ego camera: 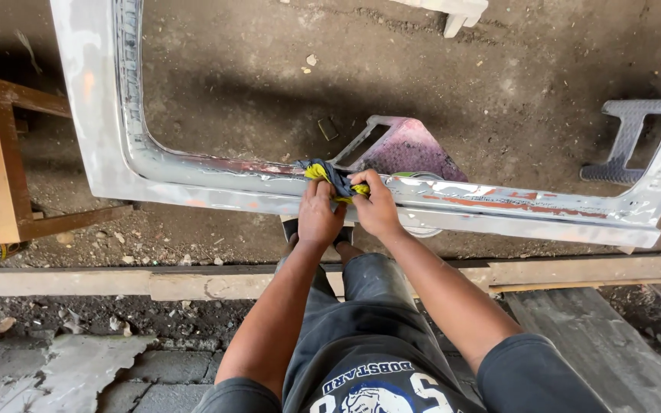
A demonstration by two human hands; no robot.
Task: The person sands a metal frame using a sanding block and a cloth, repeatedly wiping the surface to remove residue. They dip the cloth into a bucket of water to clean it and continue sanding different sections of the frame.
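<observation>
A large bare-metal vehicle panel frame [499,203] with patches of red paint and grey filler spans the view. Both my hands press a crumpled yellow and dark blue cloth [330,174] onto its lower rail. My left hand [320,214] lies over the near side of the cloth. My right hand [376,205] grips the cloth's right end, fingers curled on the rail. My knees and dark trousers are below the rail.
A wooden stool frame [1,168] stands at the left. A long wooden beam [193,284] lies across the dirt floor beneath me. A grey metal step [633,141] sits at the right, and a pink-stained bracket [407,149] lies behind the rail.
</observation>
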